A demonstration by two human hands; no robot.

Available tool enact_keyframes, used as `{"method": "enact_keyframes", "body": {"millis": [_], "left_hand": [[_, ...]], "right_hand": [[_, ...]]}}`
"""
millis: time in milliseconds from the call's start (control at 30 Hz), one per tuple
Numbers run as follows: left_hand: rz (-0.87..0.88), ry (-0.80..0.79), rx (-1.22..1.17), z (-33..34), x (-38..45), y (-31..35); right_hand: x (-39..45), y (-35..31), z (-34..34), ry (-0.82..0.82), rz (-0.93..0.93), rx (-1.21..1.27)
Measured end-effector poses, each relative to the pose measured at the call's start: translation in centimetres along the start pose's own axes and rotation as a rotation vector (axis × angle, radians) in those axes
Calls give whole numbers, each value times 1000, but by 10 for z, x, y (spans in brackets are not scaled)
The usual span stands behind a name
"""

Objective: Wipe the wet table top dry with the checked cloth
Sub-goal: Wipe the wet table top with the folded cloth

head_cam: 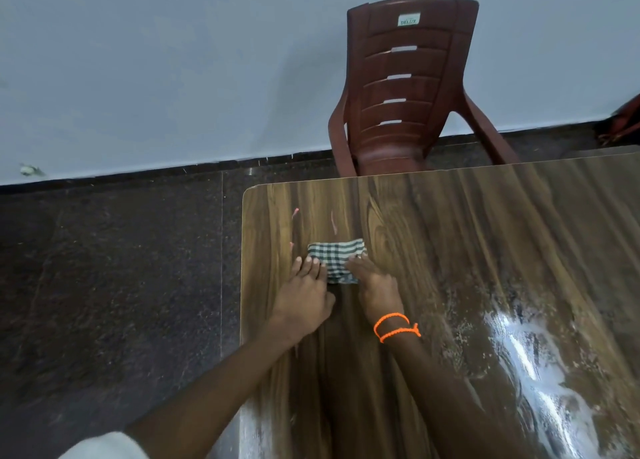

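Note:
The checked cloth, folded into a small green-and-white pad, lies near the far left corner of the wooden table top. My left hand lies flat with straight fingers on the cloth's left end. My right hand, with orange thread bands at the wrist, presses its fingers on the cloth's right end. A shiny wet patch with white streaks covers the table to the right of my right arm.
A brown plastic chair stands beyond the table's far edge against the pale wall. Dark stone floor lies to the left of the table. A few small pink marks show on the wood just beyond the cloth.

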State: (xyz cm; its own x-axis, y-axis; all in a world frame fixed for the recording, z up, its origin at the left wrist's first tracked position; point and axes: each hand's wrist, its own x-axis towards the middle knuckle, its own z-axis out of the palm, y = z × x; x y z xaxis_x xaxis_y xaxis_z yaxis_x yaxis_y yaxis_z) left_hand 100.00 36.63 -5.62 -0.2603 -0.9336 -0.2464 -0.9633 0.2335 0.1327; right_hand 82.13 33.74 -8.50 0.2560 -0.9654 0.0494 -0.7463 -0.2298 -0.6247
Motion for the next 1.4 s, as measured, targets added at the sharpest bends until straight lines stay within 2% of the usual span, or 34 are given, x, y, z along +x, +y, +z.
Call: {"method": "enact_keyframes", "body": {"millis": [167, 300, 500, 700, 867, 967, 1067, 1200, 1400], "left_hand": [[-23, 30, -40, 8, -13, 45], [-10, 59, -82, -1, 31, 70], [-36, 75, -33, -21, 87, 39], [-50, 58, 59, -31, 85, -14], [-40, 46, -53, -12, 46, 1], [22, 31, -102, -10, 48, 28], [61, 39, -128, -17, 83, 44], [105, 18, -44, -32, 141, 46], [128, 24, 27, -51, 189, 5]], "right_hand": [[-13, 31, -23, 1, -42, -25], [11, 61, -44, 64, 60, -75], [71, 47, -36, 192, 125, -22], [88, 14, -6, 84, 12, -95], [58, 29, -12, -3, -76, -55], [50, 47, -31, 33, -33, -74], [61, 65, -47, 139, 20, -123], [98, 73, -55, 285, 169, -102], [160, 67, -46, 261, 219, -121]]}}
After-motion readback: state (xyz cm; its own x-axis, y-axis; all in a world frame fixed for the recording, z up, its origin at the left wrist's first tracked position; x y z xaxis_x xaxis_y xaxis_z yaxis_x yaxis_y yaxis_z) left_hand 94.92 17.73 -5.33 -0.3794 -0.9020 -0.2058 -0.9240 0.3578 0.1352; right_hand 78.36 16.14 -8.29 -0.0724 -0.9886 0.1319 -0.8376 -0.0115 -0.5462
